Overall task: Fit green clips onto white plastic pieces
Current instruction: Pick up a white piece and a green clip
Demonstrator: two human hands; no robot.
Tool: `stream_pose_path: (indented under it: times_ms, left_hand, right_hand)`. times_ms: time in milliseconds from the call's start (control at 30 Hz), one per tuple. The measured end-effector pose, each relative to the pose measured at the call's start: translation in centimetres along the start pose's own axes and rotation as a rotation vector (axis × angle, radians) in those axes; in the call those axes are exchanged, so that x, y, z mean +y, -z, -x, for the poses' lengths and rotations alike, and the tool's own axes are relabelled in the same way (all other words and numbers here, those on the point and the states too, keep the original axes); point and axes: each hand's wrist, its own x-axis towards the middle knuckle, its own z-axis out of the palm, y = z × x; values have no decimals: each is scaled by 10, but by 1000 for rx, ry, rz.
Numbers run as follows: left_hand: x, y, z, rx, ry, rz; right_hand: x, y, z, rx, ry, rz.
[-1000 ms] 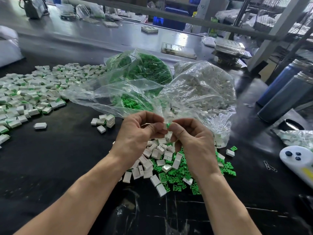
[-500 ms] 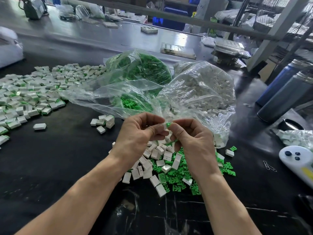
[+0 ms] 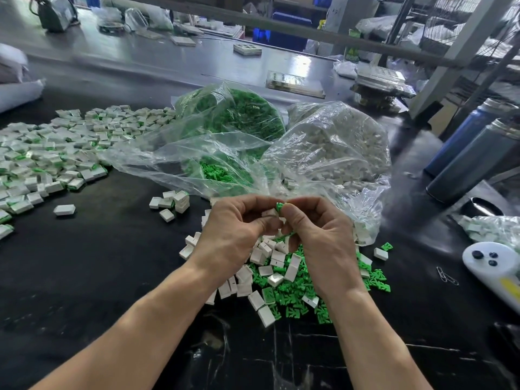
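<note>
My left hand [image 3: 233, 232] pinches a white plastic piece [image 3: 269, 213] between thumb and fingers, above the middle of the table. My right hand [image 3: 320, 235] pinches a green clip [image 3: 280, 206] against that piece's end. Both hands hover over a loose heap of white pieces [image 3: 270, 257] mixed with green clips [image 3: 295, 302] on the black table. Behind the hands lie a clear bag of green clips [image 3: 236, 114] and a clear bag of white pieces [image 3: 334, 147].
A wide spread of fitted white pieces [image 3: 47, 153] covers the table's left. A few pieces [image 3: 171, 202] lie apart near the middle. At the right are a white controller [image 3: 489, 263], paper clips [image 3: 447, 275], two dark bottles [image 3: 472, 159] and a small bag of pieces [image 3: 495, 229].
The hands have stayed together over the heap; the green clip now stands out more above the fingertips against the white piece.
</note>
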Motion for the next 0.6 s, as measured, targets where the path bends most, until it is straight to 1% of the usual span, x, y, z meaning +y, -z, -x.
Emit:
stream_pose_path:
  times_ms: [233, 400, 600]
  left_hand:
    - [2, 6, 0, 66, -15, 39]
    - [1, 4, 0, 56, -20, 60]
    - [3, 5, -1, 36, -7, 84]
  right_hand:
    - [2, 0, -1, 22, 23, -47]
    - [5, 1, -1, 23, 32, -13]
    - [4, 1, 1, -27, 28, 19]
